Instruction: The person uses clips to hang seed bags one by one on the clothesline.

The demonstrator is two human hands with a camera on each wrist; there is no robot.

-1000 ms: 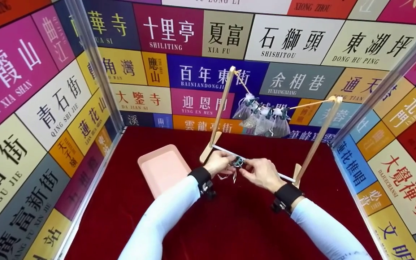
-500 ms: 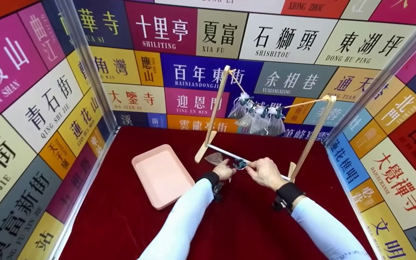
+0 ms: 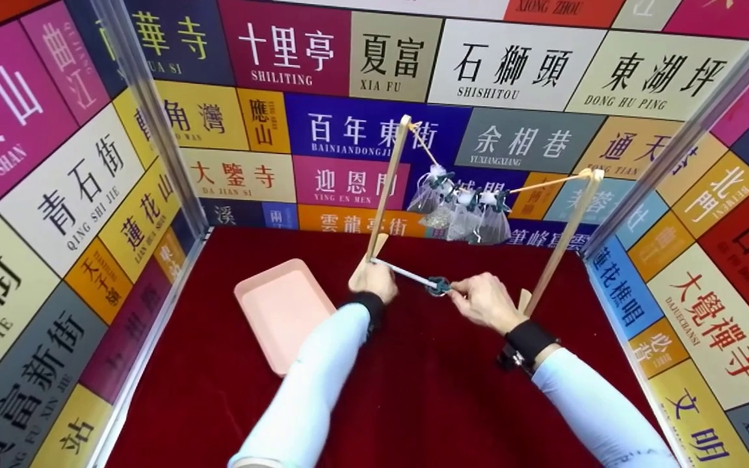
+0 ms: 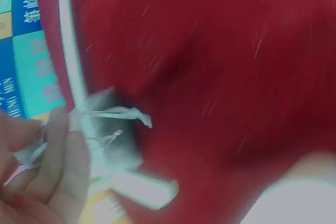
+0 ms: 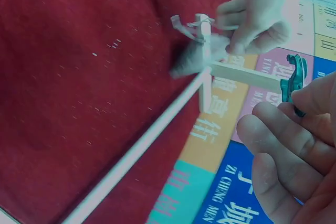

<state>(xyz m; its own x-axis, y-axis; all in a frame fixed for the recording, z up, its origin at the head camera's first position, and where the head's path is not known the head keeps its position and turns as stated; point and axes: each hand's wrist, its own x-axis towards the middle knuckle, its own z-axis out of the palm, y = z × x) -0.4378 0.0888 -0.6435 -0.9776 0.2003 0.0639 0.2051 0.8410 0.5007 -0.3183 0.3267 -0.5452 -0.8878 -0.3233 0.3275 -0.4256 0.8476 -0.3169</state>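
My left hand (image 3: 378, 281) is beside the foot of the left wooden post, its fingers pinching a sheer grey drawstring pouch (image 5: 191, 59) with pale cords. In the left wrist view the pouch (image 4: 118, 129) is blurred; it hides behind the hand in the head view. My right hand (image 3: 485, 302) pinches a dark green clip (image 5: 295, 80) between thumb and forefinger, the other fingers loosely bent. From the head, the clip (image 3: 438, 286) appears in front of the white rod. Several similar pouches (image 3: 462, 214) hang in a bunch from the yellow cord (image 3: 547, 183), fastened with dark green clips.
The wooden stand has a left post (image 3: 389, 188), a right post (image 3: 563, 240) and a white rod (image 3: 404, 270) low between them. A pink tray (image 3: 283, 312) lies left of my left forearm on the dark red cloth (image 3: 439, 403). Printed panels surround the cloth.
Both hands were together at the clip a second ago. My left hand has since drawn away with the pouch, down, then up and left to the left post's foot. The right hand keeps the clip.
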